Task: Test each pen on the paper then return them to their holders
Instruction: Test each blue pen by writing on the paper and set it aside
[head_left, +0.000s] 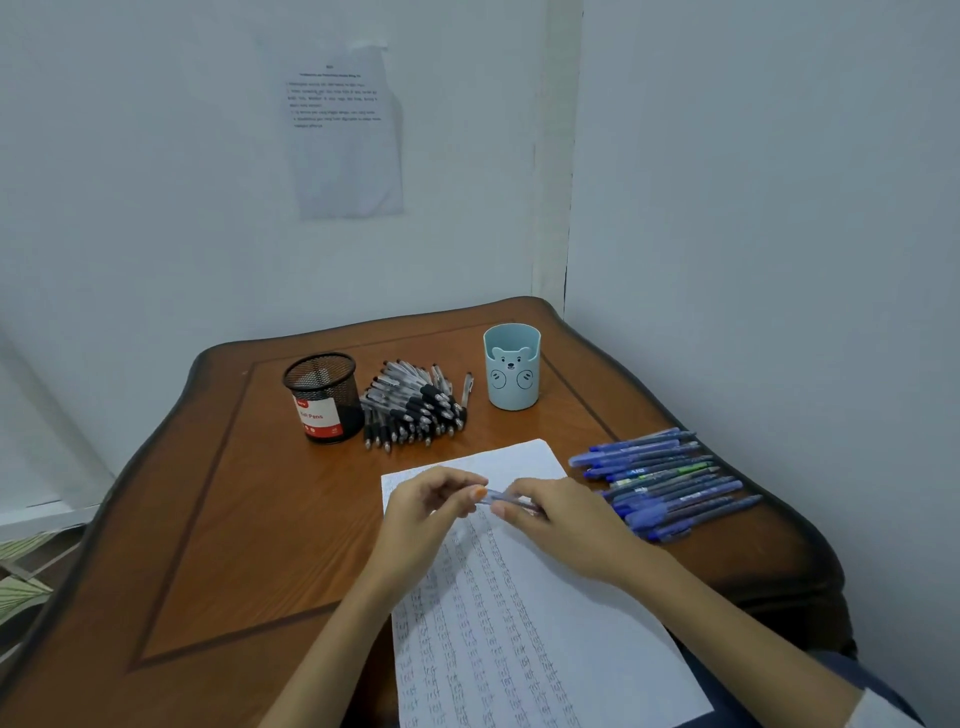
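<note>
- Pinching one blue pen from both ends: left hand with fingertips on the 9 o'clock end, right hand curled round the barrel toward 3 o'clock. Can't tell if capped or not, too blurry.
- Holding it roughly level just over the upper part of the paper, lying at 6 o'clock on the wooden table and packed with rows of tiny handwritten scribbles.
- Off at 3 o'clock from the hands: heap of blue pens lying flat near the table edge.
- Up at 12 o'clock: pile of black pens, right up against the black mesh holder at 11 o'clock; light blue bear cup at 1 o'clock, standing a bit apart from the pile.
- Further up at 12 on the wall: printed sheet, text too small to read.
</note>
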